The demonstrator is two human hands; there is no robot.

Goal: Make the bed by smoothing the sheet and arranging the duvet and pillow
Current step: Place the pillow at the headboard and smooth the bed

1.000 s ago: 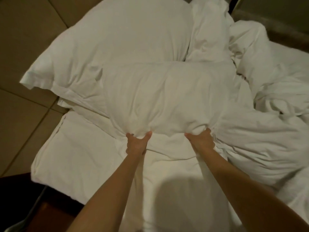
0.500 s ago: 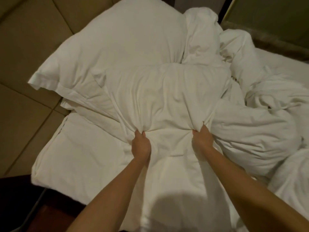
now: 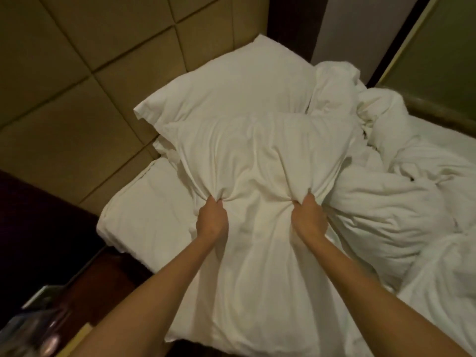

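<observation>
A white pillow [image 3: 257, 161] hangs raised toward me over the head of the bed, its lower part draping down between my forearms. My left hand [image 3: 212, 219] grips a bunch of its cover on the left, and my right hand [image 3: 307, 219] grips a bunch on the right. Behind it a second white pillow [image 3: 231, 88] leans against the headboard. The crumpled white duvet [image 3: 391, 207] is heaped on the right side of the bed. A patch of white sheet [image 3: 144, 215] shows at the bed's near left corner.
A padded tan headboard [image 3: 77, 86] fills the upper left. A dark bedside table [image 3: 64, 292] with a few blurred items stands at the lower left, close to the bed corner. A dark wall strip and a greenish panel [image 3: 438, 47] lie beyond the bed.
Both hands went from holding the pillow's near edge to clenching bunches of its cover, and the pillow has lifted off the bed toward me. The view tilted up, showing more headboard.
</observation>
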